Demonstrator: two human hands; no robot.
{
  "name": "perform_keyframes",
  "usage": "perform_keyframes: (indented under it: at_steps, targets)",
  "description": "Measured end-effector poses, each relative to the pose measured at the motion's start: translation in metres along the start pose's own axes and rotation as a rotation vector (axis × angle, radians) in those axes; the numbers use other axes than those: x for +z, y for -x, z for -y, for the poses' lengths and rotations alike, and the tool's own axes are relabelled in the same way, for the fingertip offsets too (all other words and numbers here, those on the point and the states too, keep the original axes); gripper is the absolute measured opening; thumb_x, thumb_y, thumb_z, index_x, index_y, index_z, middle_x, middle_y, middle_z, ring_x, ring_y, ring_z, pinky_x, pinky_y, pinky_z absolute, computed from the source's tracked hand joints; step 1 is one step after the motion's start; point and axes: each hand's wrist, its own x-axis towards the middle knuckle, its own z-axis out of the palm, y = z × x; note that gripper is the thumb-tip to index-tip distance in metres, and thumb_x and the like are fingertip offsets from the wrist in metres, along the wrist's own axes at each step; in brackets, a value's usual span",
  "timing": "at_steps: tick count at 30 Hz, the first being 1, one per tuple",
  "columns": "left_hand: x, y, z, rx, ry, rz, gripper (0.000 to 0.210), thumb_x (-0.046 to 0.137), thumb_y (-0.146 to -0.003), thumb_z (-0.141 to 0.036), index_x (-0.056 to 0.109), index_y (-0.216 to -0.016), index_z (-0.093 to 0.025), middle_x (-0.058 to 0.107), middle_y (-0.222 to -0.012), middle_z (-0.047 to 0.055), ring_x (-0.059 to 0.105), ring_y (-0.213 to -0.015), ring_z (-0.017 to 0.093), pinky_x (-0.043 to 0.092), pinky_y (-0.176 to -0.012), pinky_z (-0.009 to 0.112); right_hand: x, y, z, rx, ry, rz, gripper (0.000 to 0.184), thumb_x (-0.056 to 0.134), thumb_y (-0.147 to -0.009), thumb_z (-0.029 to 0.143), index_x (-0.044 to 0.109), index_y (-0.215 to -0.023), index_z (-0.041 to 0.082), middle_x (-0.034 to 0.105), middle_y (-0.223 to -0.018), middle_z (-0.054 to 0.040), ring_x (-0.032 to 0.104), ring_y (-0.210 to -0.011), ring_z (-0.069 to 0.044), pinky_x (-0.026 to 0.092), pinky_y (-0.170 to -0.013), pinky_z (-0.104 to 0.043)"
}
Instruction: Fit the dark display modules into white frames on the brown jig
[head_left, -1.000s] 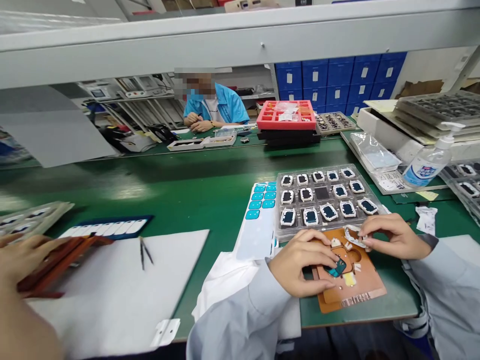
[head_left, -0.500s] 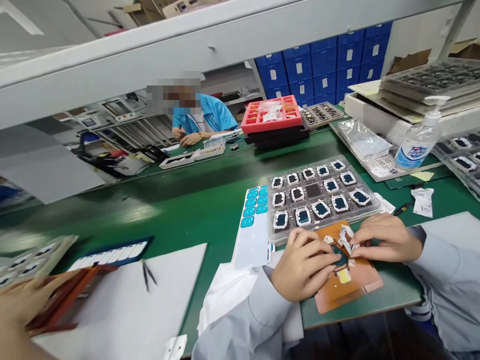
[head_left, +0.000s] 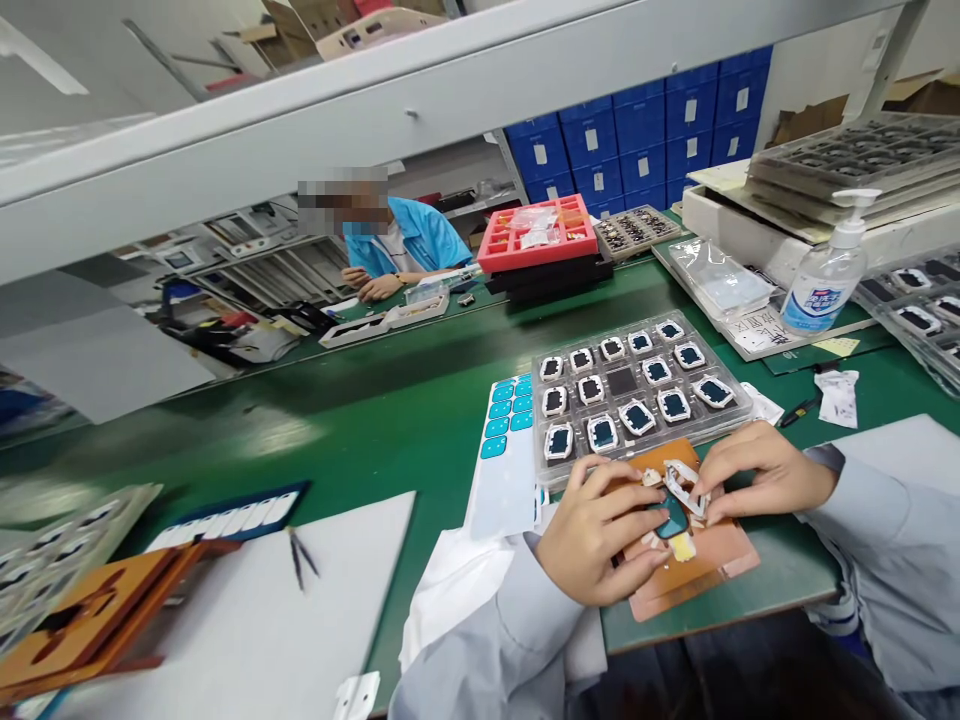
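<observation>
My left hand (head_left: 600, 530) reaches over an orange board (head_left: 697, 570) with its fingertips holding a dark teal rounded plate (head_left: 673, 516) down on it. In my right hand (head_left: 761, 475), thumb and fingers pinch a white frame (head_left: 681, 487), tilted and close against the upper right edge of the plate. A small yellow piece (head_left: 682, 547) and other pale scraps lie around the plate. Just beyond the board sits a clear plastic tray (head_left: 540, 420) with several white-framed parts; one slot holds only a dark square. My finger pads are partly hidden.
A sheet of teal stickers (head_left: 499, 500) lies left of the tray. Tweezers (head_left: 300, 560) rest on a white mat (head_left: 262, 640), beside an orange fixture (head_left: 90, 620). Behind stand a pump bottle (head_left: 825, 275) and red tray (head_left: 540, 235). A person in blue (head_left: 409, 240) sits opposite.
The white frame has moved down and left, nearer the teal plate. Another person's hand at lower left has gone from view, uncovering the orange fixture. My view has shifted slightly.
</observation>
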Motion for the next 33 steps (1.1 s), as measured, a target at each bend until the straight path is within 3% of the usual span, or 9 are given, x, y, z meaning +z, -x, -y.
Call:
perform_keyframes:
  at_steps: [12,18,22,24,28,33]
  targets:
    - [-0.0003,0.0018,-0.0019,-0.009,0.004,0.028,0.027,0.056,-0.092,-0.038,0.067,-0.109,-0.020,0.073,-0.109,0.008,0.057,-0.104,0.026,0.039,-0.088,0.044,-0.0034,0.0025,-0.0004,0.078,0.071,-0.039,0.018,0.076,-0.084,0.032,0.070,-0.084,0.015,0.071,-0.065,-0.0013,0.063,-0.049,-0.009,0.051,-0.051,-0.016]
    - [0.0004,0.0011,-0.0025,-0.020,-0.013,0.018,0.025,0.058,-0.090,-0.034,0.068,-0.108,-0.020,0.073,-0.109,0.007,0.056,-0.105,0.026,0.039,-0.089,0.044,-0.0037,0.0022,0.0019,0.065,0.198,0.040,0.018,0.066,-0.092,0.033,0.064,-0.086,0.016,0.063,-0.065,-0.0001,0.049,-0.046,-0.007,0.040,-0.046,-0.019]
    - [0.0005,0.0001,-0.0036,-0.018,-0.026,0.010,0.023,0.059,-0.089,-0.032,0.068,-0.107,-0.020,0.074,-0.107,0.007,0.056,-0.104,0.026,0.039,-0.089,0.044,-0.0038,0.0044,0.0012,0.104,0.264,0.178,0.023,0.060,-0.094,0.038,0.061,-0.087,0.017,0.056,-0.058,0.0028,0.051,-0.049,-0.009,0.036,-0.048,-0.021]
    - [-0.0001,-0.0003,-0.0042,-0.016,-0.028,0.013,0.023,0.058,-0.089,-0.031,0.069,-0.107,-0.020,0.074,-0.106,0.007,0.056,-0.104,0.026,0.039,-0.089,0.044,-0.0045,0.0048,0.0008,0.119,0.249,0.179,0.024,0.061,-0.094,0.040,0.060,-0.086,0.017,0.054,-0.058,0.0033,0.050,-0.050,-0.010,0.036,-0.048,-0.021]
    - [-0.0010,-0.0006,-0.0051,-0.018,-0.019,0.009,0.023,0.059,-0.089,-0.030,0.069,-0.108,-0.020,0.074,-0.105,0.006,0.056,-0.102,0.025,0.040,-0.088,0.044,-0.0073,0.0031,0.0025,0.130,0.259,0.078,0.025,0.065,-0.090,0.041,0.062,-0.095,0.017,0.058,-0.079,-0.0040,0.052,-0.060,-0.012,0.041,-0.050,-0.021]
    - [-0.0010,-0.0013,-0.0061,-0.016,-0.020,0.000,0.022,0.059,-0.090,-0.030,0.069,-0.107,-0.020,0.074,-0.103,0.006,0.056,-0.101,0.025,0.040,-0.088,0.044,-0.0083,0.0018,0.0035,0.115,0.386,0.120,0.023,0.067,-0.088,0.036,0.063,-0.100,0.017,0.064,-0.104,-0.0121,0.065,-0.083,-0.019,0.053,-0.071,-0.030]
